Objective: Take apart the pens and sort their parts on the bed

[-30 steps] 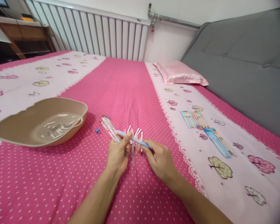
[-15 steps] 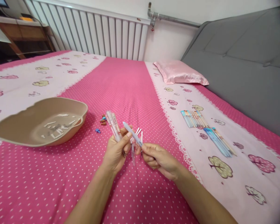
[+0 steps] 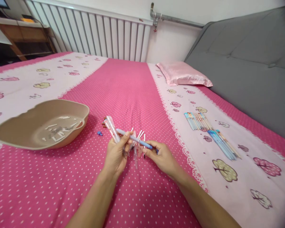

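My left hand [image 3: 115, 155] is closed around several clear plastic tubes [image 3: 111, 127] that point up and away. Its thumb and fingers also pinch a pale blue pen [image 3: 140, 140] lying slantwise across the front. At the pen's darker blue end, my right hand [image 3: 162, 157] grips with thumb and fingertips. Below and between the hands, more clear tubes [image 3: 136, 158] and thin white sticks [image 3: 140, 134] lie on the bed, partly hidden by the fingers. A small blue piece [image 3: 99, 133] rests to the left, near some brown and blue pieces [image 3: 104, 124].
A beige basin [image 3: 33, 120] holding several white scraps stands on the left. Rows of finished-looking pens [image 3: 197, 121] lie on the right side of the bedspread [image 3: 80, 177]. A pink pillow [image 3: 184, 73] sits against the grey headboard [image 3: 242, 57]; a white radiator [image 3: 92, 30] is behind.
The pen has turned flatter, and its dark blue end now shows at my right hand, which has shifted slightly right. My left hand keeps hold of the clear tubes.
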Motion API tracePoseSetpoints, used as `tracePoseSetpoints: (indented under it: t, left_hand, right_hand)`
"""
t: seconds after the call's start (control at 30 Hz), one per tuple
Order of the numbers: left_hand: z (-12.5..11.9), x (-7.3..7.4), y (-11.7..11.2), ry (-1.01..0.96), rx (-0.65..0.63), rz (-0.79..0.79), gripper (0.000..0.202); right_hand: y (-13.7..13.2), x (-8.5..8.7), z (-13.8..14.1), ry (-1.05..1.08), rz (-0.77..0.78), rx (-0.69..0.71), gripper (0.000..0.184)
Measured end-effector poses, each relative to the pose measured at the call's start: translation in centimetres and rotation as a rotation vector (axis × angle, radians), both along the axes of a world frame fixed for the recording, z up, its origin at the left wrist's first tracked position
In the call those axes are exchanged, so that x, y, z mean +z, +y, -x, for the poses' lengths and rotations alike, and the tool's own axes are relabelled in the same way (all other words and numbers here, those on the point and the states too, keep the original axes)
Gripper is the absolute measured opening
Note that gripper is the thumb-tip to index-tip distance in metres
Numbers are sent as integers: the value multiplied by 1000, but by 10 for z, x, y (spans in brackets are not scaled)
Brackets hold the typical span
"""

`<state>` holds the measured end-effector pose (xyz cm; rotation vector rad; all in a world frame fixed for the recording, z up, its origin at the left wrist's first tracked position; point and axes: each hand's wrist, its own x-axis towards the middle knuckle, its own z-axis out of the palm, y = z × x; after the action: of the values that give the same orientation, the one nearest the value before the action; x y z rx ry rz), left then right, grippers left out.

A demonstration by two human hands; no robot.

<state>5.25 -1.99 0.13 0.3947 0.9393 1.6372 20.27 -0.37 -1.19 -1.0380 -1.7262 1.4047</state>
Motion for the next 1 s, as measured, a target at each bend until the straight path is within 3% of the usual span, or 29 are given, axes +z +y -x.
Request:
tracePoseSetpoints:
  t: [0.17, 0.3, 0.5, 0.6, 0.73, 0.8, 0.87, 1.0]
  left_hand:
    - [0, 2, 2, -46, 57, 23, 23]
    - [0, 0, 2, -53, 83, 8, 24]
    - [0, -3, 2, -18, 87, 3, 24]
    - [1, -2, 3, -15, 76, 0, 24]
    - [2, 0, 2, -39, 23, -28, 26]
    - [2, 0, 1, -35, 9, -45, 29]
    - [1, 0, 0, -16, 15, -51, 29]
    - [-1, -1, 0, 27, 40, -27, 28]
  right_hand:
    - [2, -1, -1, 84, 191, -55, 37]
    - [5, -3, -1, 120, 271, -112, 24]
    - [7, -1, 0, 212, 282, -165, 27]
    - [7, 1, -3, 212, 339, -30, 26]
    - [6, 2, -10, 267, 609, 300, 31]
    - [5, 1, -12, 273, 658, 382, 32]
    - [5, 2, -13, 205, 549, 362, 33]
    - [0, 8, -9, -110, 75, 187, 32]
